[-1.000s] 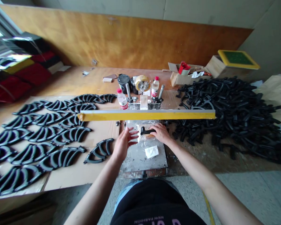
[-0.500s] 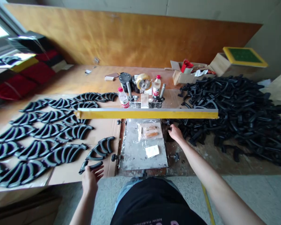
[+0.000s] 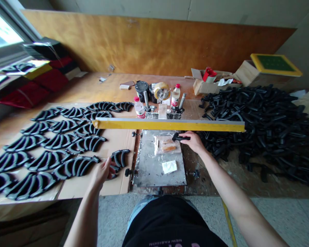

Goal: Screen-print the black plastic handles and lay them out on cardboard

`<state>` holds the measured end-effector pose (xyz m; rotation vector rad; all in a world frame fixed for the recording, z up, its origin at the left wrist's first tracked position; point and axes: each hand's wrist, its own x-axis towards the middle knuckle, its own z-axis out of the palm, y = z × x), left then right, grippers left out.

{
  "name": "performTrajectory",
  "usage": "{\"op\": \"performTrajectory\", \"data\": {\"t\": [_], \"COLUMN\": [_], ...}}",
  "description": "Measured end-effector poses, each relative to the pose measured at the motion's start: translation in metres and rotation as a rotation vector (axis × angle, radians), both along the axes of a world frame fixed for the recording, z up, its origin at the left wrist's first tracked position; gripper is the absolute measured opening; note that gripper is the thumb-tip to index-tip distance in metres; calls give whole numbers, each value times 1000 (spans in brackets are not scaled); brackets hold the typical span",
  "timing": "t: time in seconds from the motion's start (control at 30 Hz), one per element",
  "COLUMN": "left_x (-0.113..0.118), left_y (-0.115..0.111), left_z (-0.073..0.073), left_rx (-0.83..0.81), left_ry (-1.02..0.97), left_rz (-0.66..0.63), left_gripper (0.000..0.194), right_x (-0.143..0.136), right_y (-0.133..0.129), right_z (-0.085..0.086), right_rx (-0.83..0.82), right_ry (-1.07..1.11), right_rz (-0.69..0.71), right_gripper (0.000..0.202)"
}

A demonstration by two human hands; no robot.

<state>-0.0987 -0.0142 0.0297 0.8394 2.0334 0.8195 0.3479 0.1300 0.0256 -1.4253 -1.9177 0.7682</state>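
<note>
Between the thumb and fingers of my right hand (image 3: 195, 141), a black curved plastic handle (image 3: 181, 138) is held over the right edge of the grey metal plate (image 3: 146, 154). My left hand (image 3: 103, 172) lies at the near end of a short row of black handles (image 3: 122, 157) on the cardboard. Its fingers curl around the nearest handle (image 3: 113, 176), and the hand covers most of that piece. On the metal plate lie a clear packet with orange-brown pieces (image 3: 168, 149) and a white paper piece (image 3: 169, 167).
A yellow-faced bar (image 3: 170, 126) spans above the plate. Several rows of handles (image 3: 45, 157) cover the cardboard (image 3: 110, 187) at left. A large pile of black handles (image 3: 262, 130) is at right. Bottles (image 3: 175, 96), a tape roll (image 3: 161, 91) and a dark tub (image 3: 142, 90) stand behind.
My right hand has moved from beside the pile to the plate's edge, now showing a handle. My left hand has moved up and right, bringing its handle against the short row.
</note>
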Motion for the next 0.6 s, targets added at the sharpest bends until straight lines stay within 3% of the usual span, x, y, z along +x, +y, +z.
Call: {"op": "performTrajectory", "data": {"t": [0.07, 0.17, 0.27, 0.37, 0.5, 0.6], "left_x": [31, 78, 115, 134, 136, 129], "left_y": [33, 73, 91, 92, 86, 77], "left_z": [41, 100, 139, 150, 141, 133], "left_rx": [265, 625, 768, 802, 777, 754], "left_ry": [-68, -171, -263, -223, -161, -121], "left_rz": [-42, -43, -54, -41, -36, -62], "left_gripper": [46, 45, 44, 46, 47, 47], "right_x": [-33, -67, -73, -73, -90, -96], "right_y": [-8, -19, -23, -23, -27, -29], "right_z": [-6, -22, -30, -25, -14, -9], "right_rx": [86, 212, 307, 338, 381, 315], "right_ry": [-29, -131, -249, -357, -402, -402], "right_rz": [124, 177, 220, 295, 322, 316], "right_gripper": [27, 24, 24, 23, 38, 46]}}
